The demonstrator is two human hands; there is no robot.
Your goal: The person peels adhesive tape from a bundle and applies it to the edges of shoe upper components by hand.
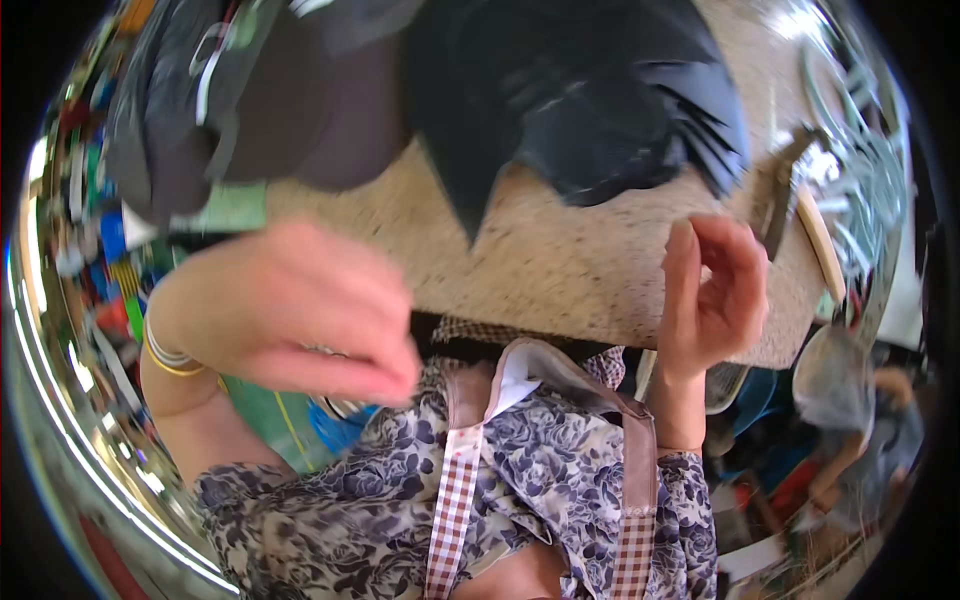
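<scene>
Above the near part of the speckled worktable [560,270], my left hand [310,310] is smeared by motion, its fingers pointing right and what they do unclear. My right hand [715,290] is raised near the table's right front, fingers curled and the thumb close to the fingertips. Whether anything small sits in that pinch is hidden. Beyond both hands lie dark flat pieces: a black stack [600,120] with fanned layers at its right end, a pointed black piece [460,170] and brownish-grey rounded pieces [340,140]. Neither hand visibly touches them.
On the table's right side rest a dark metal tool [785,185] and a wooden handle [820,245]. Pale tangled strips [860,190] pile up at the right edge. A clear plastic bag [835,375] hangs below them. Another person [880,440] is at the lower right.
</scene>
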